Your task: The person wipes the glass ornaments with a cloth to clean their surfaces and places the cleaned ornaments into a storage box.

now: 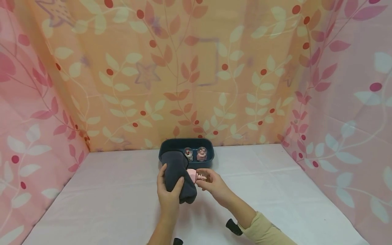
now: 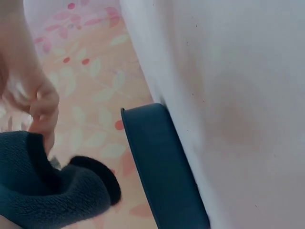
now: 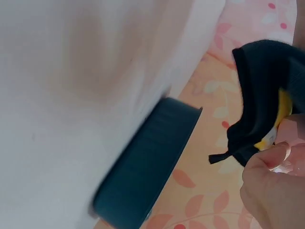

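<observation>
My left hand [image 1: 167, 192] grips a dark blue-grey fleece cloth [image 1: 176, 170], thumb on its near face. The cloth is folded, with a dark edge band [image 2: 102, 176] and a small loop [image 3: 220, 158]. My right hand [image 1: 215, 187] pinches a small snow globe by its clear dome, with its pink base [image 1: 191, 175] turned toward the cloth and right at its edge. Part of the globe is hidden by the fingers. A yellow patch [image 3: 285, 106] shows between cloth and globe in the right wrist view. Beyond the hands, a dark blue bin [image 1: 171, 141] holds two more snow globes [image 1: 201, 154].
The bin stands on a white-covered table [image 1: 122, 190], close to the patterned back curtain [image 1: 183, 102]. Pink curtains close off both sides. A black piece [image 1: 234, 227] sits by the right wrist and another [image 1: 178, 241] by the left.
</observation>
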Action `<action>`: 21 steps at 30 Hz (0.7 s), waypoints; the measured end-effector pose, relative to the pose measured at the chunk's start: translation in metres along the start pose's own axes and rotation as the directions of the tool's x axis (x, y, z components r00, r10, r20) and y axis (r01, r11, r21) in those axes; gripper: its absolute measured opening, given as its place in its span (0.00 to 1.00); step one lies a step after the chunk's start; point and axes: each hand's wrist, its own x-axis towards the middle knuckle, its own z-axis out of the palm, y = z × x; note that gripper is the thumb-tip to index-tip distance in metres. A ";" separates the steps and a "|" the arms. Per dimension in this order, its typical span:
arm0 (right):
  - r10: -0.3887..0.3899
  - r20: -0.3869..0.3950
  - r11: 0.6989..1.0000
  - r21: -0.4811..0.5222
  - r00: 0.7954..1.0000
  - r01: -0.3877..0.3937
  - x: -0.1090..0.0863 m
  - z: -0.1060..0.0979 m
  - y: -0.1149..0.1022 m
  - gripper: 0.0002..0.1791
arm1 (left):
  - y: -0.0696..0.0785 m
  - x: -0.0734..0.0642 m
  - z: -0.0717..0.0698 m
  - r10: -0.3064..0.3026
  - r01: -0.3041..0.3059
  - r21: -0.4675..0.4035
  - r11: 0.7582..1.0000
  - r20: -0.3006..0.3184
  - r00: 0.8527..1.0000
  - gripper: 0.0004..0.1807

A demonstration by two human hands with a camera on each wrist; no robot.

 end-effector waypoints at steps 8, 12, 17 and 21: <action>0.024 0.057 0.994 0.108 0.998 -0.030 0.007 0.002 0.006 0.26 | -0.004 -0.005 0.008 -0.034 0.030 0.070 0.997 0.059 0.998 0.42; 0.056 0.123 0.987 0.144 0.991 -0.074 0.007 0.004 0.004 0.27 | -0.005 -0.005 0.010 0.009 -0.010 0.096 0.995 0.017 1.000 0.41; 0.046 0.097 0.987 0.150 0.994 -0.060 0.007 0.009 -0.002 0.25 | -0.005 -0.006 0.013 0.051 -0.047 0.113 0.993 -0.036 0.998 0.39; 0.034 0.063 0.987 0.155 0.997 -0.043 0.007 0.011 -0.003 0.21 | -0.002 -0.006 0.014 0.040 -0.032 0.109 0.994 -0.071 0.997 0.36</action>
